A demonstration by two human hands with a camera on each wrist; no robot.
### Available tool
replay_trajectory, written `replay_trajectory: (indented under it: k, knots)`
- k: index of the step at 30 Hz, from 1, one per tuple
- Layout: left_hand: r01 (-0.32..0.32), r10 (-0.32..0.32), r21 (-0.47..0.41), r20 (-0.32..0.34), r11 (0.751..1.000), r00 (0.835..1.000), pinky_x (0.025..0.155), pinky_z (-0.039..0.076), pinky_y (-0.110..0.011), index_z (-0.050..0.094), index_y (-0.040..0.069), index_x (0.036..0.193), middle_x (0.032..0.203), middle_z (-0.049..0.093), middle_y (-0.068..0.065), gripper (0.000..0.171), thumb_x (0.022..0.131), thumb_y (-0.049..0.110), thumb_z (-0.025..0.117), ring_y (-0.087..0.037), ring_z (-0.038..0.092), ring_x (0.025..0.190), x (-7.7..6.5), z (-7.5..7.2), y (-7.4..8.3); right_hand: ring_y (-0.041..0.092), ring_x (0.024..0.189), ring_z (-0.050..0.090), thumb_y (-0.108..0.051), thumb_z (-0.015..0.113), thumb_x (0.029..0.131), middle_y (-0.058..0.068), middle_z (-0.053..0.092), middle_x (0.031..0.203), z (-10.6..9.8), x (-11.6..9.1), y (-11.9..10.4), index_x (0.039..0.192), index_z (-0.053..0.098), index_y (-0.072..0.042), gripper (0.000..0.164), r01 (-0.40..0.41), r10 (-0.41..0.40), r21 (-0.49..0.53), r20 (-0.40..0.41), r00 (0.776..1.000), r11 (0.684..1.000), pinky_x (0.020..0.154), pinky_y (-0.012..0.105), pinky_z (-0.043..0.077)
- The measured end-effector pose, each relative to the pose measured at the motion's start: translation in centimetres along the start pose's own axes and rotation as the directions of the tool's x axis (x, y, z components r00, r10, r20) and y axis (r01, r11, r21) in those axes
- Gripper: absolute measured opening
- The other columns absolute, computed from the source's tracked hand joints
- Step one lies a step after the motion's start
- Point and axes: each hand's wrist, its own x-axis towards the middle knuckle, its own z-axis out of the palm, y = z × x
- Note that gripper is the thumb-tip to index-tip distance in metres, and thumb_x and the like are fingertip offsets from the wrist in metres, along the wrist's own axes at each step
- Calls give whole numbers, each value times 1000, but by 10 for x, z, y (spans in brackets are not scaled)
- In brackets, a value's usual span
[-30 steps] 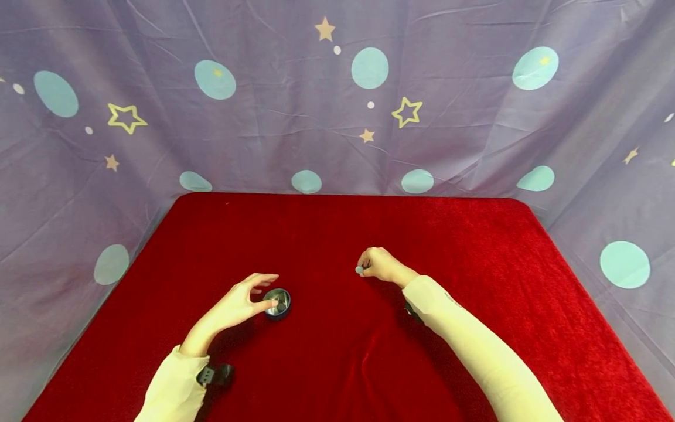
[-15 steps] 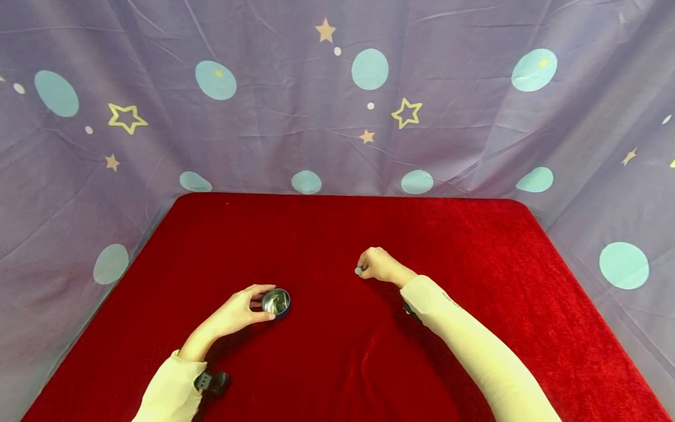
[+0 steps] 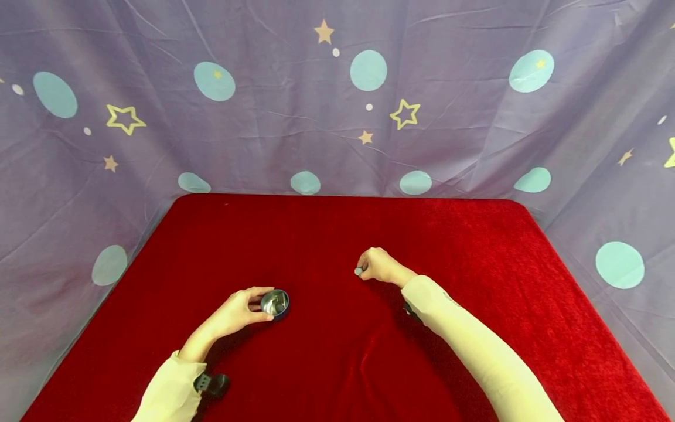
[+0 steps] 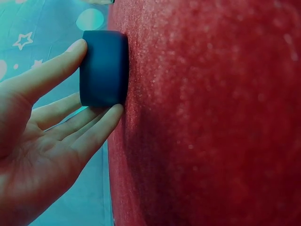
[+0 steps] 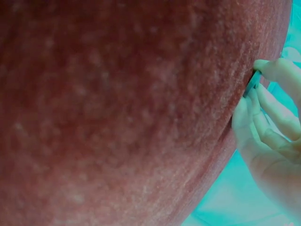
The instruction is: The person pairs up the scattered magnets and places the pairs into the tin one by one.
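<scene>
A short, round dark-blue tin (image 3: pixel 275 303) with a shiny metallic inside stands on the red cloth, left of centre. My left hand (image 3: pixel 239 308) grips it from the left, thumb on the near side and fingers around the far side. The left wrist view shows its smooth blue side wall (image 4: pixel 104 68) between thumb and fingertips. Farther right and a little deeper on the table, my right hand (image 3: pixel 379 265) pinches a small, pale, flat disc (image 3: pixel 358 271) close over the cloth. In the right wrist view this thin disc (image 5: pixel 253 83) appears edge-on between thumb and fingers.
Red velvety cloth (image 3: pixel 337 234) covers the table, with a few creases (image 3: pixel 365 357) near the front. Behind it and along both sides hangs a purple curtain (image 3: pixel 295 129) printed with stars and dots. A dark wrist device (image 3: pixel 212 384) sits at the left sleeve.
My left hand has lowered its thumb from over the tin's opening to its near side and now grips the tin, which has shifted very slightly left. The right hand stays nearly still with the disc.
</scene>
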Motion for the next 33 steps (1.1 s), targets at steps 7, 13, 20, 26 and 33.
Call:
replay_trajectory:
  k: [7,13,20,26,33]
  knots:
    - [5,-5,14,2,1000,1000,76,50,-31,43,-15,120,115,49,-31,61,74,14,71,-38,56,98,1,-1,-1,15,70,62,-2,67,70,6,67,75,-3,-4,-4,79,69,0,9,7,-6,23,-28,1000,1000,63,22,49]
    - [-1,1,11,8,1000,1000,76,50,-31,44,-15,120,114,51,-30,60,74,13,71,-37,56,97,2,-1,-3,15,70,61,-2,67,68,5,67,75,-2,-3,-9,81,68,0,12,30,-29,5,-33,999,1000,63,22,49]
    - [-1,1,1,11,1000,1000,76,50,-30,44,-15,120,116,50,-30,61,74,13,71,-37,56,98,1,0,-3,15,71,61,-4,67,70,5,66,76,3,-2,-23,83,67,0,14,57,-56,15,-37,998,998,63,21,48]
    - [-1,1,-3,15,1000,1000,76,50,-30,43,-15,120,116,49,-31,61,74,14,71,-38,55,99,0,-1,-1,14,70,60,-3,67,70,6,65,77,7,1,-36,84,67,1,15,88,-86,46,-37,996,995,62,18,47]
    - [-11,11,6,11,1000,1000,76,50,-30,44,-15,119,115,50,-30,60,74,13,71,-38,55,98,1,-1,0,13,72,59,-3,67,71,5,64,78,14,3,-51,86,67,0,15,94,-93,85,-26,995,992,61,16,46]
